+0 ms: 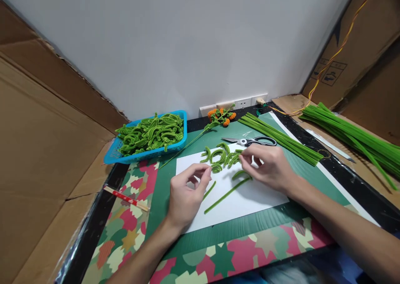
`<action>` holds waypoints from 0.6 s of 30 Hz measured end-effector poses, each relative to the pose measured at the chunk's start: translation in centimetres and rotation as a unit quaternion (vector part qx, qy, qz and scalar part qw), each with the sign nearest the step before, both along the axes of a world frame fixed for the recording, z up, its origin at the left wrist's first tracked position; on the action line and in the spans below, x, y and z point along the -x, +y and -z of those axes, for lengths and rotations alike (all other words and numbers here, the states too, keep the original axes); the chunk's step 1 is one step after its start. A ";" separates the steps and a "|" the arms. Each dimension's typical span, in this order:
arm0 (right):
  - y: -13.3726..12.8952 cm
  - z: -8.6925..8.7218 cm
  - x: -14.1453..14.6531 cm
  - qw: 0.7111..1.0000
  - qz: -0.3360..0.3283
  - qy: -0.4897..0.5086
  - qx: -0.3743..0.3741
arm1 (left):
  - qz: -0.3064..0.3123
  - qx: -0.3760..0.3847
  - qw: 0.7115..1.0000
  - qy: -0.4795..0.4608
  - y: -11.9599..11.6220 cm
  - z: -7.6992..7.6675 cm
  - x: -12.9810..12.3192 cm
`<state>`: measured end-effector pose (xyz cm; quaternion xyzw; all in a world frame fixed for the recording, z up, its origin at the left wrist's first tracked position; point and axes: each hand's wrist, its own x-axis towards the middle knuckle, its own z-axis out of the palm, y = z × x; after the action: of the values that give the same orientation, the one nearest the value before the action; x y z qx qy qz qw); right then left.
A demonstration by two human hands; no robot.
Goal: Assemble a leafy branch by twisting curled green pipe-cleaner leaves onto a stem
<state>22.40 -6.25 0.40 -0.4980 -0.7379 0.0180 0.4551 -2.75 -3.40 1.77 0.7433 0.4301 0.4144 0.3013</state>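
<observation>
Patterned paper in red, green and cream edges the near side of the green mat, and through my remote head camera I see a white sheet lying on that mat. Nearest on the sheet are a long green strip and a short green strip. I see the left hand over the sheet's left side, thumb and forefinger narrow at the tips; I cannot tell whether they hold anything. Chopsticks in a red wrapper lie to its left. At the right hand, the fingertips are nearly together beside the bent green pieces grouped on the sheet's far part, and I cannot tell whether a piece is between them. Beyond, I make out scissors and a bundle of green stems; far right, a thicker bundle rests on cardboard. Farther left, a blue basket holds a green heap. An orange-flowered sprig lies near the wall sockets, below the pale wall.
</observation>
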 end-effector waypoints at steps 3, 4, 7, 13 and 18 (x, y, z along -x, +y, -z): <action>0.5 -0.7 -2.2 0.999 0.013 -0.010 0.052 | -0.009 0.029 0.999 -0.034 0.2 0.1 0.0; 0.6 -1.0 -2.9 0.997 0.026 -0.015 0.073 | -0.009 0.036 0.999 -0.040 0.2 0.2 0.0; 0.8 -1.7 -4.9 0.987 0.012 -0.049 0.155 | 0.000 0.044 0.998 -0.037 0.0 0.4 -0.1; 0.2 -2.8 -6.2 0.958 -0.087 -0.118 0.246 | 0.029 0.028 0.999 0.004 0.0 0.7 -0.1; -0.1 -2.8 -6.2 0.930 -0.075 -0.209 0.292 | 0.005 0.026 1.000 -0.011 0.7 1.2 -0.2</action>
<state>28.65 -6.34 3.20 -0.5445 -0.8136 0.1629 0.1225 -2.58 -2.69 0.59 0.7327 0.4338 0.4096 0.3274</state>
